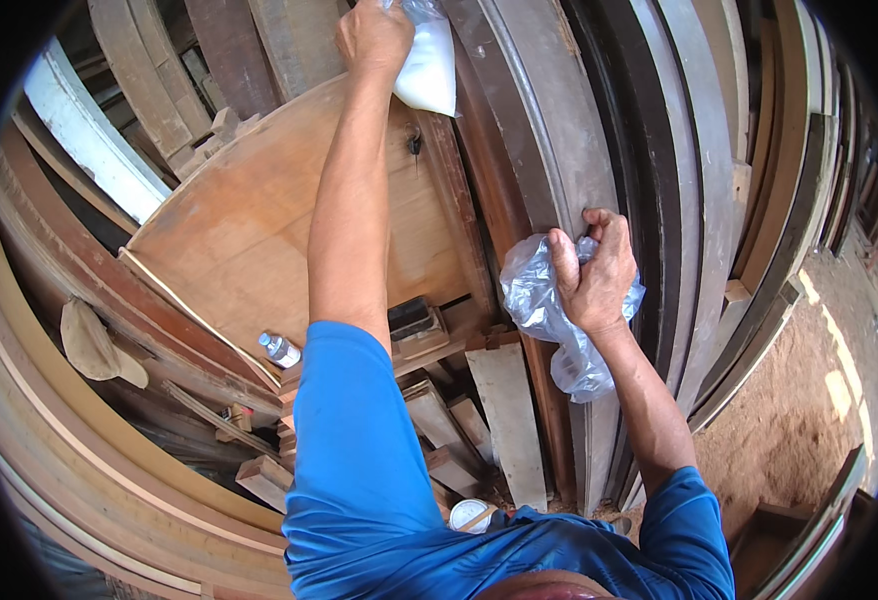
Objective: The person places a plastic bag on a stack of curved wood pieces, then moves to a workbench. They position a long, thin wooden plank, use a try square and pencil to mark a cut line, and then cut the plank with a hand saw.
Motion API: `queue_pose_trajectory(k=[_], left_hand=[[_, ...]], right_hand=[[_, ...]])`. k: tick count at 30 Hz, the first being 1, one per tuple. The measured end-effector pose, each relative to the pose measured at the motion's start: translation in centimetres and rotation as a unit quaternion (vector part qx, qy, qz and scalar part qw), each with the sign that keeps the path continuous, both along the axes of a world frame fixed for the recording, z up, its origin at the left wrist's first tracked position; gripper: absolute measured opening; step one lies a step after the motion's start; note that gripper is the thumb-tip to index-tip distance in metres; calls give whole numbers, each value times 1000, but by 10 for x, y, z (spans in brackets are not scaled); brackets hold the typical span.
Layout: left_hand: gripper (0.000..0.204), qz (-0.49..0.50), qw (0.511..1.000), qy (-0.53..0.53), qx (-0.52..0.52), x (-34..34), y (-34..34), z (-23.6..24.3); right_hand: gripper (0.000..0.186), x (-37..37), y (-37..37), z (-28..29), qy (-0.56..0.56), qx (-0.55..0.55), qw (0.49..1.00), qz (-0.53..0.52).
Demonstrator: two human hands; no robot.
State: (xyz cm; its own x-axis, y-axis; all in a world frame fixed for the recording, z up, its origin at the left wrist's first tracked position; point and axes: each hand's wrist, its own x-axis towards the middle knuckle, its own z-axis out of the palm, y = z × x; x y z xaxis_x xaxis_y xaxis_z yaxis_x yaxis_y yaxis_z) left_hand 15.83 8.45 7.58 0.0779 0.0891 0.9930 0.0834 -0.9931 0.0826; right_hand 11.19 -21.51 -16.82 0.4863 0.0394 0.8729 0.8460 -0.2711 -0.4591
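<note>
At the top of the view my left hand (374, 38) is closed round the gathered neck of a clear plastic bag filled with something white (427, 72). The filled bag hangs down to the right of my fist, in front of dark timber. My right hand (601, 275) is lower and to the right, its fingers and thumb curled about a crumpled clear plastic bag (537, 300). This second bag looks limp, and its lower end droops below my wrist. Parts of it are hidden behind my palm.
A brown wooden panel (259, 215) leans behind my left arm. Long dark boards (549, 120) stand at the right. A small bottle (280, 350), a cap (99, 345) and a round white container (472, 515) are nearby. Bare earth (774, 390) shows at lower right.
</note>
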Motion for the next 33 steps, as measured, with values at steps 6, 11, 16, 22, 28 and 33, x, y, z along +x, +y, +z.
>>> queue_pose_trajectory(k=[6, 11, 16, 22, 28, 33], left_hand=[[15, 1, 999, 44, -18, -7, -7, -4], [16, 1, 999, 41, -19, -6, -1, -2], [44, -216, 954, 98, -182, 13, 53, -6], [70, -185, 937, -8, -297, -54, 15, -72], [51, -216, 918, -46, -328, -151, -48, -264], [41, -273, 766, 110, -572, -235, -171, -461]], right_hand=[[48, 4, 2, -5, -19, -2, 1000, -10], [48, 5, -1, -3, -5, -7, 1000, 5], [50, 4, -1, -2, -10, -1, 1000, 11], [49, 2, -1, -1, -17, -10, 1000, 8], [47, 5, -2, -4, -26, -4, 1000, -5], [47, 6, -3, 3, -12, -29, 999, -8]])
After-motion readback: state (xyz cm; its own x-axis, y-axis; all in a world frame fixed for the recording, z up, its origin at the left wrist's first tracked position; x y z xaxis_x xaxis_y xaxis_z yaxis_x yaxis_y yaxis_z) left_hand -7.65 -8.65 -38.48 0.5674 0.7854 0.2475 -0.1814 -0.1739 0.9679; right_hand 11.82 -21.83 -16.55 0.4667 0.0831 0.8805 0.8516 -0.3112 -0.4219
